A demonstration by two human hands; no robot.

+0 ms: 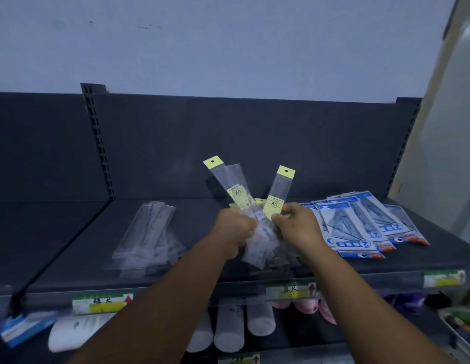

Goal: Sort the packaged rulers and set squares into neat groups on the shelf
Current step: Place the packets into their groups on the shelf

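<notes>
My left hand (235, 228) grips a bundle of clear packaged rulers with yellow header tabs (230, 185), fanned upward above the dark shelf (84, 248). One more yellow-tab ruler (280, 191) is pinched by my right hand (298, 224), standing upright beside the bundle. The lower ends of the packages hang down between my two hands. A pile of clear ruler packs (150, 237) lies on the shelf to the left. Blue and white set square packs (365, 224), overlapping in a fan, lie to the right.
The shelf's dark back panel (228, 143) rises behind the packs, with a slotted upright (98, 143) at the left. Price labels (102, 302) line the front edge. White cylinders (228, 329) and pink items (307, 306) sit on the shelf below.
</notes>
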